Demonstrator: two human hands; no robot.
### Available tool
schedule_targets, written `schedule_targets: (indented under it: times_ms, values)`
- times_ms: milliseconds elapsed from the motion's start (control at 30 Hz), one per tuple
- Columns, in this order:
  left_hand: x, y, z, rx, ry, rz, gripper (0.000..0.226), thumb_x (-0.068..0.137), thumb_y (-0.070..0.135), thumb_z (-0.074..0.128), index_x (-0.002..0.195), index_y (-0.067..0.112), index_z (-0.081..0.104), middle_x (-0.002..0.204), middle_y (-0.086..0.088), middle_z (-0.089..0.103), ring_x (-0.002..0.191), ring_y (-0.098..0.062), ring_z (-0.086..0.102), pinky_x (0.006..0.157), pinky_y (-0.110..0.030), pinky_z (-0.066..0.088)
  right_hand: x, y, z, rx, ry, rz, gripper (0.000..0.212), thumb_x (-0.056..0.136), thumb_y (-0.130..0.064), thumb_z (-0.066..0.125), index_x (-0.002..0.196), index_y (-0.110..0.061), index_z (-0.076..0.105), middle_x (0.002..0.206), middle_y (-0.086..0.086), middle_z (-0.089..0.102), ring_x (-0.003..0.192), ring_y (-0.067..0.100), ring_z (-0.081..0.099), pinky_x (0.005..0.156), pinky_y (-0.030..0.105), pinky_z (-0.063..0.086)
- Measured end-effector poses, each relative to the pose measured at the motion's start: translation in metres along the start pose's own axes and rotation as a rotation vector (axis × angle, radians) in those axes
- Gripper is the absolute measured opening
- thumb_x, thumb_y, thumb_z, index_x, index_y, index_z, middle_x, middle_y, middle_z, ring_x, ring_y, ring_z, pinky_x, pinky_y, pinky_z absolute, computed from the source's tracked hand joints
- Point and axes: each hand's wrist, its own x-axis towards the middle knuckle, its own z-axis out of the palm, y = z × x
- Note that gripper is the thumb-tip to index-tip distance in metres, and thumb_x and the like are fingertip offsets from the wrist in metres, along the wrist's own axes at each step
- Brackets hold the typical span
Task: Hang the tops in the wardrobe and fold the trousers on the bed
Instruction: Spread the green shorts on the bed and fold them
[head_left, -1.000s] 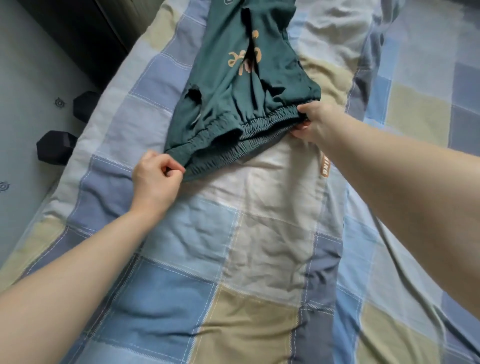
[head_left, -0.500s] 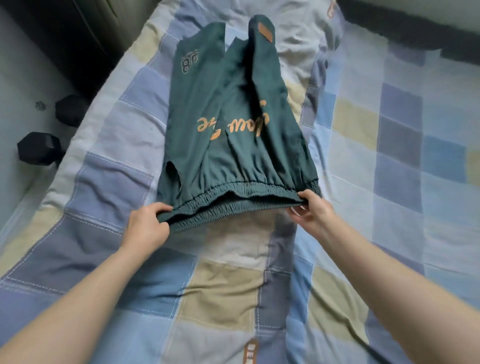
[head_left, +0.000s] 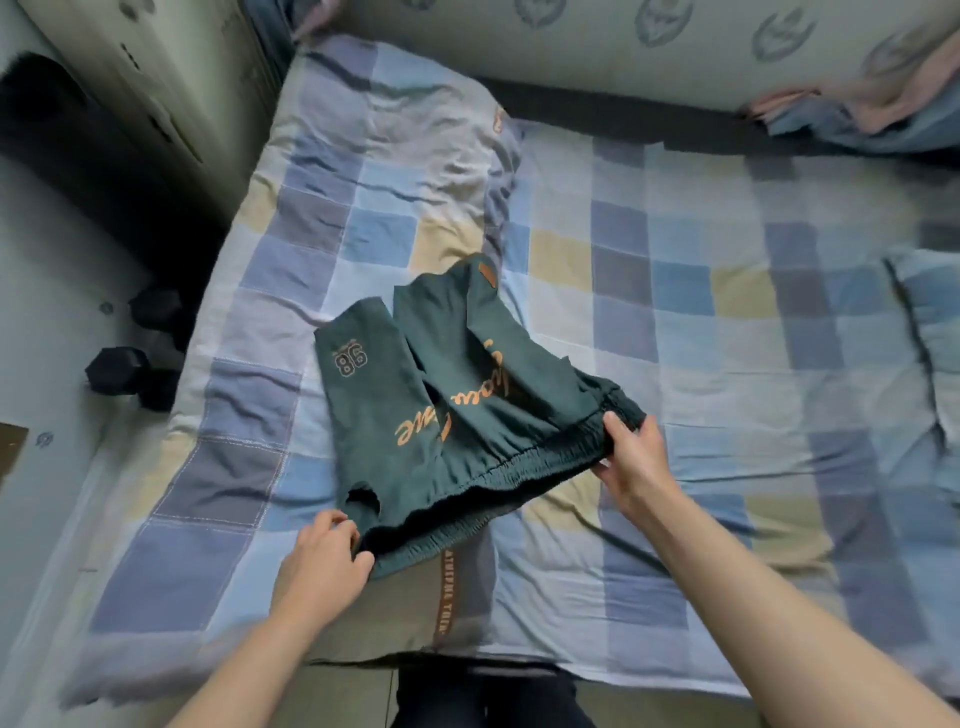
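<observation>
Dark green trousers (head_left: 441, 415) lying folded on the near-left part of the bed (head_left: 675, 322), orange lettering and a "98" print facing up, elastic waistband nearest. Left hand (head_left: 324, 564) pinching the near-left waistband corner, fingers curled round the cloth; right hand (head_left: 631, 460) gripping the right end of the waistband, lifted slightly off the quilt. Probably light, soft and floppy, with no stiffness to hold a shape alone: likely to sag and crease wherever unsupported. Best grip judged to be the gathered waistband at both ends, as now, or the leg hems at the far side. Checked patchwork quilt in blue, grey and yellow, rumpled, soft underneath, so folds may not press crisp. Pale cabinet (head_left: 156, 93) at far left, dark dumbbells (head_left: 124, 369) on the floor to the left, bedding heaped far right by the wall.
</observation>
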Motion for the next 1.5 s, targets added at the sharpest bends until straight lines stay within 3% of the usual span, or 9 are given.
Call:
schedule_targets:
  times_ms: [133,267,433,533,667,867,1167,1400,1500]
  values:
    - [-0.057,0.038,-0.017,0.033,-0.235,0.124,0.018,0.085,0.022,0.052,0.070,0.020,0.042,0.087,-0.005,0.056,0.094,-0.030,0.058,0.071,-0.030,0.042,-0.069,-0.051,-0.017,-0.114,-0.120,-0.168,0.011,0.098,-0.013,0.050,0.099,-0.023,0.053,0.100,0.002,0.063,0.084,0.018,0.061,0.066,0.037,0.054]
    - [-0.090,0.079,-0.039,0.045,-0.391,0.248,0.011,0.092,0.024,0.053,0.094,0.018,0.061,0.108,-0.006,0.067,0.104,-0.022,0.060,0.081,-0.026,0.042,-0.128,-0.090,-0.027,-0.229,-0.303,-0.256,0.014,0.096,-0.012,0.054,0.103,-0.023,0.060,0.098,0.008,0.070,0.085,0.019,0.067,0.076,0.041,0.056]
    - [-0.105,0.149,-0.112,-0.409,-0.066,0.424,0.044,0.089,0.019,0.067,0.131,0.025,0.053,0.123,0.005,0.062,0.105,-0.009,0.061,0.094,-0.031,0.050,-0.188,-0.115,-0.035,-0.473,-0.460,-0.376,0.014,0.095,-0.010,0.056,0.105,-0.016,0.063,0.091,0.005,0.072,0.078,0.010,0.068,0.067,0.022,0.055]
    - [-0.126,0.199,-0.169,-0.504,-0.079,0.738,0.071,0.080,0.031,0.078,0.141,0.036,0.042,0.135,0.017,0.053,0.125,0.005,0.047,0.103,-0.018,0.038,-0.209,-0.119,-0.040,-0.605,-0.483,-0.450,0.015,0.094,-0.014,0.058,0.108,-0.014,0.062,0.097,0.005,0.071,0.088,0.015,0.069,0.079,0.032,0.057]
    - [-0.148,0.242,-0.206,-0.446,-0.215,0.907,0.038,0.078,0.027,0.079,0.114,0.021,0.067,0.105,0.006,0.071,0.104,-0.004,0.064,0.098,-0.031,0.049,-0.230,-0.125,-0.048,-0.693,-0.424,-0.492,0.038,0.082,-0.042,0.062,0.106,-0.012,0.061,0.093,0.010,0.069,0.084,0.025,0.066,0.081,0.049,0.051]
    - [-0.179,0.272,-0.207,-0.407,-0.193,0.936,0.009,0.084,0.014,0.074,0.079,0.011,0.067,0.073,-0.004,0.065,0.067,-0.013,0.056,0.069,-0.033,0.048,-0.247,-0.107,-0.085,-0.474,-0.422,-0.374,0.038,0.073,-0.021,0.065,0.105,-0.018,0.047,0.097,0.016,0.069,0.097,0.034,0.064,0.090,0.051,0.051]
    - [-0.252,0.344,-0.214,-0.666,-0.142,1.048,0.008,0.089,0.014,0.069,0.081,0.015,0.065,0.074,0.006,0.063,0.068,-0.007,0.058,0.065,-0.018,0.046,-0.241,-0.056,-0.156,-0.416,0.162,-0.538,0.037,0.083,-0.015,0.071,0.103,-0.025,0.041,0.101,-0.004,0.052,0.095,0.012,0.054,0.073,0.021,0.043]
    - [-0.299,0.411,-0.166,-0.698,-0.218,0.992,0.010,0.092,0.012,0.063,0.082,0.011,0.063,0.069,0.012,0.062,0.065,-0.001,0.057,0.061,-0.012,0.044,-0.214,-0.077,-0.241,-0.592,-0.223,-0.634,0.040,0.082,-0.010,0.068,0.117,-0.019,0.053,0.105,-0.007,0.063,0.098,0.004,0.058,0.078,0.015,0.045]
    - [-0.310,0.431,-0.148,-0.794,-0.334,0.902,0.013,0.093,0.018,0.063,0.080,0.016,0.064,0.071,0.008,0.061,0.068,-0.007,0.056,0.062,-0.016,0.045,-0.186,-0.094,-0.306,-1.040,-0.343,-0.668,0.042,0.083,-0.020,0.067,0.122,-0.021,0.053,0.112,-0.006,0.057,0.109,0.012,0.053,0.090,0.019,0.038]
